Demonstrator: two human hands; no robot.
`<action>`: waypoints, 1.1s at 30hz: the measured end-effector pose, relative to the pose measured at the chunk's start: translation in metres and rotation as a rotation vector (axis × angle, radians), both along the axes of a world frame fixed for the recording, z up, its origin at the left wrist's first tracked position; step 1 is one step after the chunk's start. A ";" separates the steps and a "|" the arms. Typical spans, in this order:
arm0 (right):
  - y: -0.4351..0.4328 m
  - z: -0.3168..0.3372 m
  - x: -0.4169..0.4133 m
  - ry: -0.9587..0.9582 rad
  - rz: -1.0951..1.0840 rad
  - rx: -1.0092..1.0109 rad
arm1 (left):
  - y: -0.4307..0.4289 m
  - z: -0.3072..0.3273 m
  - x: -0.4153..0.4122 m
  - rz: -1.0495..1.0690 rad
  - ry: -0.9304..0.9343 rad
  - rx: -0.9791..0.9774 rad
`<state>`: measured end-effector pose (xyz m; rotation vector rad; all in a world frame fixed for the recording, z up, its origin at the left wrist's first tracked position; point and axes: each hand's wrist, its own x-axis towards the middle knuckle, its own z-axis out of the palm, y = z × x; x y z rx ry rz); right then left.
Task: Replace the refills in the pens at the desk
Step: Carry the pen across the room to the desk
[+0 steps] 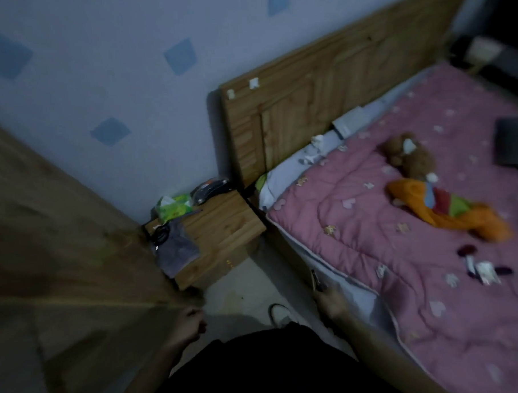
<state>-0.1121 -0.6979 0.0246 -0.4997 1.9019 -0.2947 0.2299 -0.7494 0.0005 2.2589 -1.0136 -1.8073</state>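
The view is dim and blurred. My right hand (330,304) hangs beside the bed's edge, closed around a thin dark pen (316,280) that sticks up from the fist. My left hand (190,321) is low at the left, fingers curled, right by the corner of a wooden panel (76,263); I cannot tell whether it touches it. On the pink quilt (401,219) at the right lie a few small items: pens or refills (477,271) with dark caps beside them. No desk is visible.
A wooden nightstand (223,227) stands in the corner with a green tissue pack (175,207), a grey cloth and dark cables. A wooden headboard (336,89) backs the bed. A plush toy (410,157) and orange cloth (448,211) lie on the quilt. My shoe (279,312) is on the floor.
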 end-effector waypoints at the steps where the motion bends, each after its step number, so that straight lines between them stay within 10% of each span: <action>1: 0.013 0.003 0.006 0.002 -0.035 -0.004 | -0.003 -0.002 0.005 -0.049 -0.004 -0.025; 33: 0.568 -0.039 0.315 -0.107 -1.753 0.098 | 0.231 0.012 -0.133 -1.491 0.056 -0.071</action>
